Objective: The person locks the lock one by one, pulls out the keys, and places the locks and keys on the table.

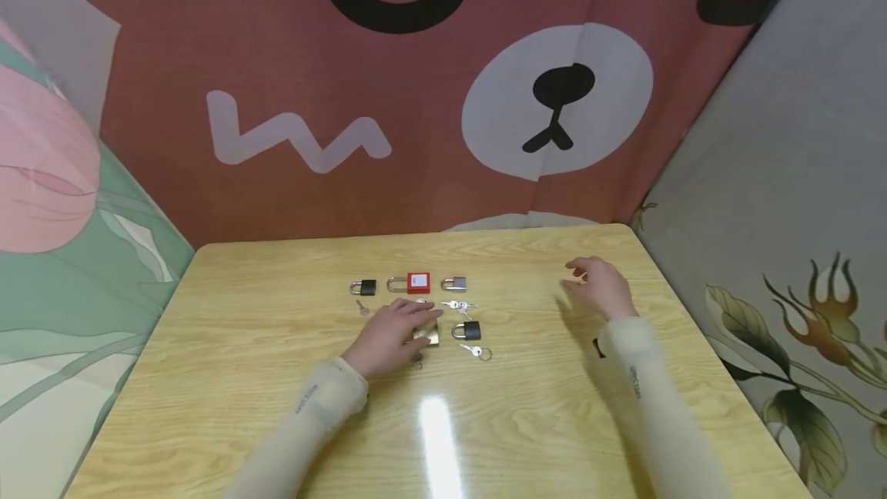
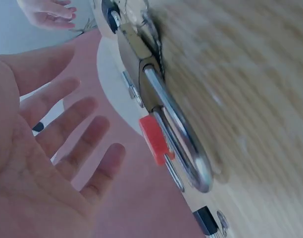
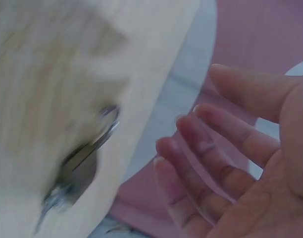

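My left hand [image 1: 389, 336] is held above a brass padlock [image 1: 428, 333], hiding part of it. In the left wrist view the fingers of that hand [image 2: 47, 163] are spread and apart from the brass padlock [image 2: 131, 47], whose long steel shackle [image 2: 183, 134] points toward the camera. My right hand [image 1: 601, 287] hovers over the table's right side, its fingers loosely bent and holding nothing. A blurred dark padlock [image 3: 79, 168] with a key-like metal piece lies apart from the right hand [image 3: 240, 173] in the right wrist view.
Behind the brass lock are a black padlock [image 1: 367, 287], a red padlock [image 1: 419, 282] and a silver padlock [image 1: 457, 283]. Another black padlock [image 1: 471, 329] lies to its right. Keys [image 1: 460, 306], a single key [image 1: 363, 307] and a ringed key [image 1: 474, 351] lie on the wooden table [image 1: 540, 422].
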{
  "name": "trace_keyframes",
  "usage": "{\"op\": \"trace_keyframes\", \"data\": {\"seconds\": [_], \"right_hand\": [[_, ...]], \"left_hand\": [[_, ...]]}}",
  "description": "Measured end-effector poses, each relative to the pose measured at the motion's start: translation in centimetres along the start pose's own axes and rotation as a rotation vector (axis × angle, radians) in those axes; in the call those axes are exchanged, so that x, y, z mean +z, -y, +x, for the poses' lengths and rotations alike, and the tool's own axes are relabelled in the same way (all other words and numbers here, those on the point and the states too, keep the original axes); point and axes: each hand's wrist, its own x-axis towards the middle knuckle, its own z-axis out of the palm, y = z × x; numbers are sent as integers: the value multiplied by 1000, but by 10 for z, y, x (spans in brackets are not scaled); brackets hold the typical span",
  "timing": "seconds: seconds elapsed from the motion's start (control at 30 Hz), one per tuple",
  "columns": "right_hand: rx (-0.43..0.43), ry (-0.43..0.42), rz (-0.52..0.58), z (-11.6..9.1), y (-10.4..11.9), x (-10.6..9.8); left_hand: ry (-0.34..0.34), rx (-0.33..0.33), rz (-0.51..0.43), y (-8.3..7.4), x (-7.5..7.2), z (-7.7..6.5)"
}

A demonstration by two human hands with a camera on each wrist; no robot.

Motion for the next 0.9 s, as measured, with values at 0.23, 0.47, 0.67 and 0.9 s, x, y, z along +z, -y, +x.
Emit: {"op": "trace_keyframes", "data": {"seconds": [0.23,0.47,0.67,0.9], "right_hand": [[105,-16,-87,-10,-37,1],[122,-18,-73,-9,-56,12],[103,-58,-39,-6,-59,16],[73,-49,25,-2,-36,18]], "left_hand": [[45,15,17,-2,10,6],[65,13,4,-2,17,7],[54,-2,-5,-2,19,7],[51,-7,7,-3,19,12]]}}
